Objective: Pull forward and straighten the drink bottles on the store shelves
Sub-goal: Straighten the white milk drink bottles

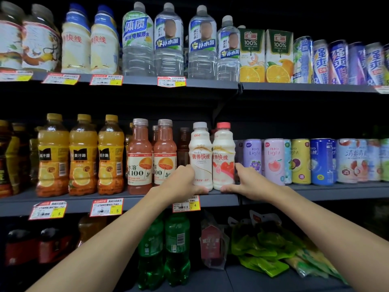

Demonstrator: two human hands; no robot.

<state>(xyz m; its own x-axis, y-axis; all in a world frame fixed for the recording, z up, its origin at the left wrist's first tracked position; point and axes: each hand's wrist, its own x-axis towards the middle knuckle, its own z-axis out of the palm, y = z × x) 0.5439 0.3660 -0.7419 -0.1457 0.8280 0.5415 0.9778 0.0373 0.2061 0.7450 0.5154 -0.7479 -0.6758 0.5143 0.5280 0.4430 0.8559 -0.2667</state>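
Head view: we record two opaque, matte plastic bottles standing upright and touching side by side at the near edge of the grey metal middle shelf [79, 204]. The white-capped bottle [200, 152] is on the left and the red-capped bottle [223, 152] on the right. Both have waisted, ribbed bodies and printed labels facing us.

The left hand [185, 181] grips the white-capped bottle low on its left side, fingers curled round it, thumb lying along its base. The right hand [247, 180] grips the red-capped bottle low on its right side in the same way.

Translucent, smooth-shouldered C100 bottles [140, 161] stand just left of the pair. Glossy cylindrical cans [273, 161] stand to the right.
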